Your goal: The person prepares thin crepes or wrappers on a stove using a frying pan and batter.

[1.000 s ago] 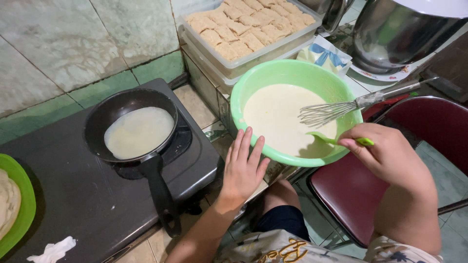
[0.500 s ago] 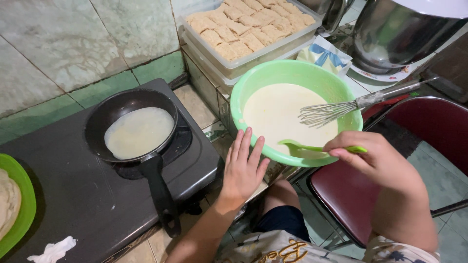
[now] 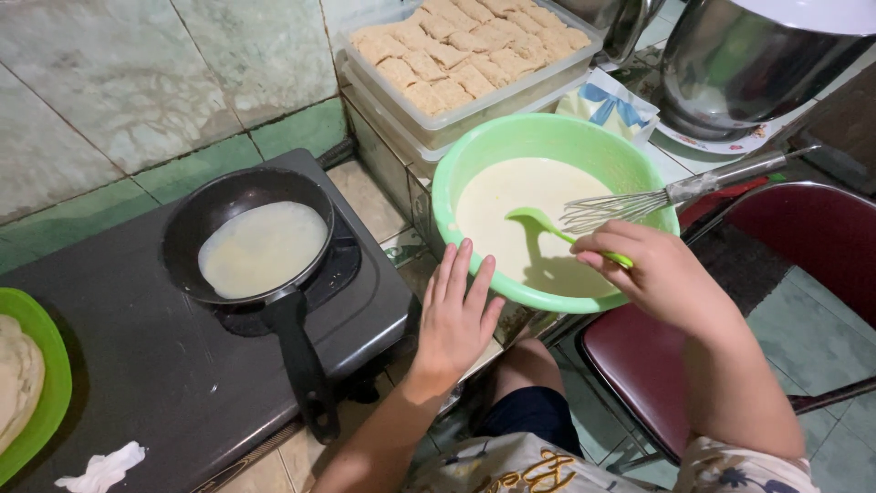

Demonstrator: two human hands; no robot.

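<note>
1. A green bowl is seen at the edge of a raised ledge, just right of a dark stove; it is round, shiny plastic, and about half filled with pale, smooth, creamy batter.
2. A green ladle is pinched by its handle in the right hand, with its scoop dipped in the batter.
3. A metal whisk is leaned in the bowl, its handle resting over the right rim.
4. The left hand is laid flat against the bowl's near wall, fingers loosely spread, gripping nothing.
5. A black pan holding a thin pale layer is seen on the stove.
6. A tray of stacked folded pieces is set behind the bowl.
</note>
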